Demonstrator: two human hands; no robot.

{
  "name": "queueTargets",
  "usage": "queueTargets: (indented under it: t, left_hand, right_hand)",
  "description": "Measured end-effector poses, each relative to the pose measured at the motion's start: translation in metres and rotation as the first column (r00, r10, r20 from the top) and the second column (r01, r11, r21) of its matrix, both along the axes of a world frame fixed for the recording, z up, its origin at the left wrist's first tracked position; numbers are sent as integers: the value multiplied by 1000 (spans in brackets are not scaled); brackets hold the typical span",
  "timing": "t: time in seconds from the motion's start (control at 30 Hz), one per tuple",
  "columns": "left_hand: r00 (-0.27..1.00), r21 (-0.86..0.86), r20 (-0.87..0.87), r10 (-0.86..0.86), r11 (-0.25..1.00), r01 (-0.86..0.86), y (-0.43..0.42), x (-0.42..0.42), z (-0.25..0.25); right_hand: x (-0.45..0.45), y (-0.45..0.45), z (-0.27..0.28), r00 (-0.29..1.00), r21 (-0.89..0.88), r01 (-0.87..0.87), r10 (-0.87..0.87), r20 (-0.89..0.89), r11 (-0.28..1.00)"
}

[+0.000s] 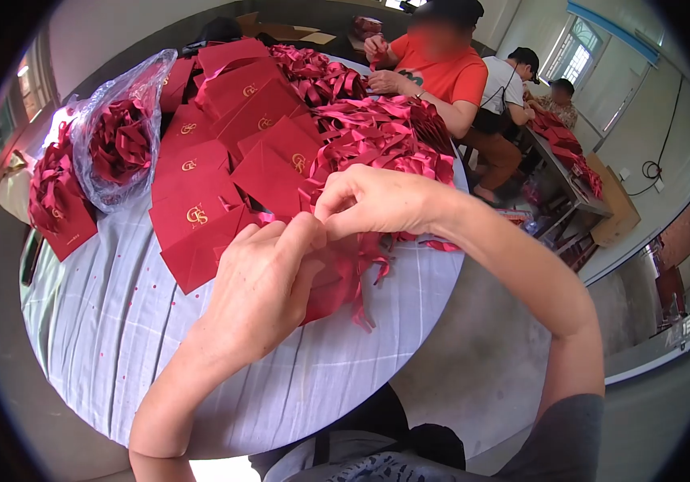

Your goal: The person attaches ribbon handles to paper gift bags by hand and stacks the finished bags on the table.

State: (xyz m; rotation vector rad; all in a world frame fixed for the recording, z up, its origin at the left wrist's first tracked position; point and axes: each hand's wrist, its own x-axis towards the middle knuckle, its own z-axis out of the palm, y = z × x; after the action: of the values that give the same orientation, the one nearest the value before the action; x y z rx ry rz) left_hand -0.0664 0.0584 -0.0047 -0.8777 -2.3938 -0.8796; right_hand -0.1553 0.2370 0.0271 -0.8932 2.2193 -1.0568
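My left hand (269,281) and my right hand (377,201) meet above the middle of the round table, fingertips close together and pinched. What lies between the fingertips is too small to make out. Below and behind my hands is a red piece (333,281), partly hidden by my left hand. Dark red ribbons (373,261) hang beside it. Several red envelope-like bags (192,173) with gold lettering lie overlapping just beyond my left hand. A heap of red ribbons (385,132) lies beyond my right hand.
The round table (345,353) has a pale cloth. A clear plastic bag (120,136) of red ribbons stands at the left, beside another ribboned red bag (64,217). A person in an orange shirt (445,68) works across the table; others sit at a farther table (574,185).
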Motion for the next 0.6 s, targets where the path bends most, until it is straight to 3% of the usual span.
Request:
queueTargets:
  t: [0.1,0.13,0.23,0.37,0.43,0.47,0.5,0.53,0.57,0.6]
  left_hand:
    - [1000,1,5,7,1000,-7,0,1,1]
    - [1000,-11,16,4,1000,-4,1,1,2]
    - [1000,15,14,0,1000,0,2,1,2]
    - [1000,31,22,6,999,-6,3,0,2]
    - [999,16,30,-13,1000,13,3,0,4]
    - [999,13,24,-27,1000,27,2,0,4]
    - [999,18,26,-28,999,27,2,1,5]
    - [1000,18,18,-26,1000,26,2,0,5]
    - [1000,19,15,-17,1000,17,3,0,4]
    - [1000,21,16,-10,1000,9,3,-1,3]
  right_hand:
    - [1,5,-9,978,-295,162,-115,172,942]
    - [-5,7,-8,985,-372,141,-94,142,917]
    - [-8,9,1,978,-429,205,-198,62,880]
    - [-22,18,-4,913,-608,405,-332,236,683]
    - [-27,20,-22,918,-761,354,-50,392,544]
    - [-27,23,-29,861,-780,310,188,473,544]
    - [-16,23,-32,839,-784,260,270,472,563]
    - [-15,23,-40,821,-752,188,319,474,632]
    - [-7,25,-47,950,-568,63,125,287,821]
    - [-2,22,-49,935,-591,-20,224,274,807]
